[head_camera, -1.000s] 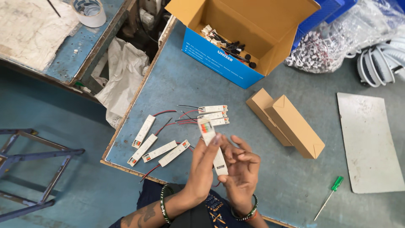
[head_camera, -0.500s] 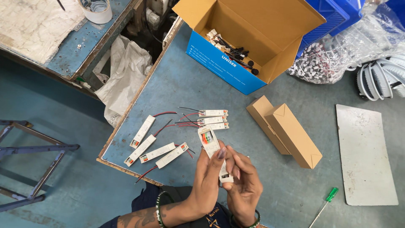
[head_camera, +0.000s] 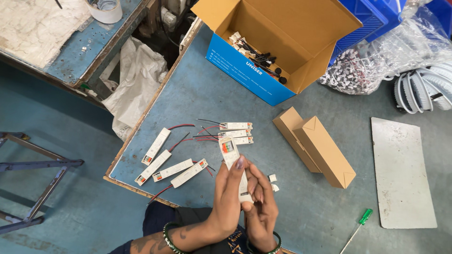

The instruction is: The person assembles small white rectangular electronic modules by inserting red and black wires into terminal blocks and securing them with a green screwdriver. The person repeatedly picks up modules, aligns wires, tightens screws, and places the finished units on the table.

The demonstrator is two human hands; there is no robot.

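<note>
Both hands grip one slim white driver module (head_camera: 230, 153) with a red and green end, held upright over the near edge of the blue-grey table (head_camera: 207, 89). My left hand (head_camera: 229, 193) wraps its left side, thumb up along the casing. My right hand (head_camera: 260, 202) clasps the lower part from the right. Several similar white modules with red and black wires (head_camera: 169, 162) lie on the table to the left. Three more modules (head_camera: 235, 133) lie just beyond the held one. Two small white caps (head_camera: 273, 182) sit right of my hands.
An open blue and brown carton (head_camera: 263, 51) with small black and white parts stands at the back. Two closed brown boxes (head_camera: 320, 150) lie to the right. A grey plate (head_camera: 400, 174), a green-handled screwdriver (head_camera: 359, 223), bagged parts (head_camera: 376, 56) and white rings (head_camera: 423, 89) sit further right.
My hands have drawn closer to my body with the module, and my left thumb now lies up along its casing. The view has shifted slightly.
</note>
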